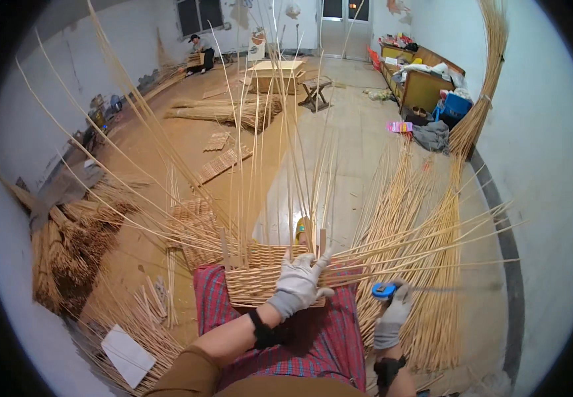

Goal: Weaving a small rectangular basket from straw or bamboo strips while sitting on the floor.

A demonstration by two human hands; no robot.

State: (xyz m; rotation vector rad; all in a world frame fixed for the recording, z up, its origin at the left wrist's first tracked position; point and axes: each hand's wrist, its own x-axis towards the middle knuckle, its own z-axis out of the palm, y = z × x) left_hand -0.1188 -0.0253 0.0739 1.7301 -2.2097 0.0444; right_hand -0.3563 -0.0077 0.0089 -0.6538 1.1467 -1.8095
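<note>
A rectangular wicker basket (250,286) rests on the red and blue checked cloth over my lap, its uncut canes rising and fanning out around it. My gloved left hand (298,281) lies spread across the front wall, with the fingers stretched up to the rim. Short wooden slats stand at the basket's corners, one of them a slat (323,239) just beyond my fingertips. To the right of the cloth, my gloved right hand (396,314) is closed on a blue tape measure (384,290). A blurred dark streak runs rightward from that hand; what it is, I cannot tell.
Loose cane bundles (432,317) cover the floor at right; one tall bundle (488,79) leans on the wall. Dark-tipped bundles (75,258) and a woven panel (190,228) lie at left. Farther off are a stool (314,92), a wooden box (273,79) and a seated person (200,53).
</note>
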